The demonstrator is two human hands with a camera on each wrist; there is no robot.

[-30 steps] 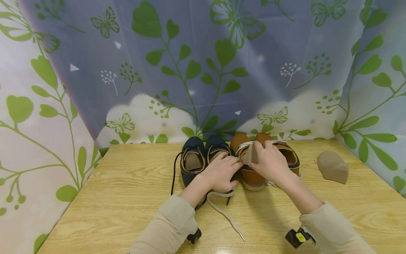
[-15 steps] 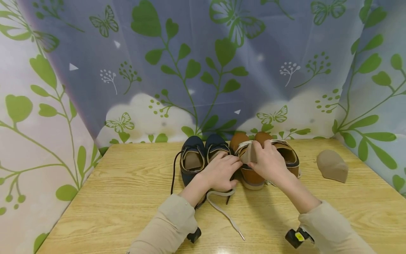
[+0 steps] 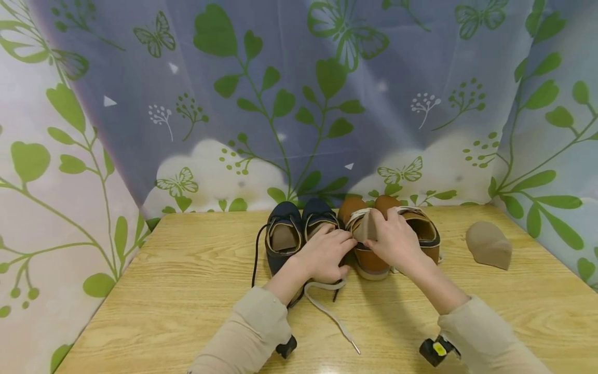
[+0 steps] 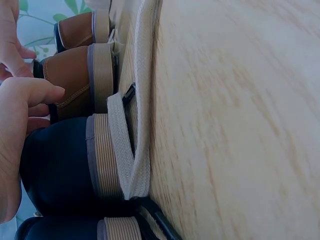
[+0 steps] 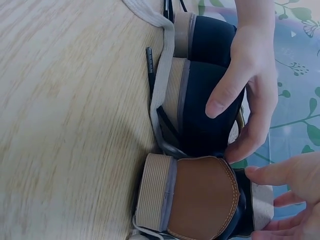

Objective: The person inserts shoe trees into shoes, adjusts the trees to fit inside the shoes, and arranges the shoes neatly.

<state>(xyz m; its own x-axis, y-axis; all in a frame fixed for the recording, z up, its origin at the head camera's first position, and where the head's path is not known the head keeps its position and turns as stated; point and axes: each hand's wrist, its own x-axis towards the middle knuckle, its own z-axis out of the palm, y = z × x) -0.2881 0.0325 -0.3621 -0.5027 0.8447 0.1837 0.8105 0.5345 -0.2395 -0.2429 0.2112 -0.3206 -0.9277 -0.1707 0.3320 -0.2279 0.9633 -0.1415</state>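
In the head view, two navy shoes (image 3: 284, 208) and two brown shoes (image 3: 371, 258) stand side by side, toes to the back. My right hand (image 3: 394, 236) pinches a beige shoe insert (image 3: 365, 228) in the opening of the left brown shoe; the right wrist view shows thumb and fingers on either side of the insert (image 5: 262, 202). Over the right navy shoe (image 4: 55, 165) lies my left hand (image 3: 322, 254), fingers loosely extended, their tips at the left brown shoe's collar. Its thumb hangs free in the left wrist view. The left navy shoe holds another insert (image 3: 283, 237).
A loose beige insert (image 3: 489, 245) lies on the wooden table (image 3: 187, 291) at the right. A pale shoelace (image 3: 331, 314) trails toward the front, and a black lace (image 3: 256, 254) hangs beside the left navy shoe. A printed cloth (image 3: 303, 135) rises behind the shoes.
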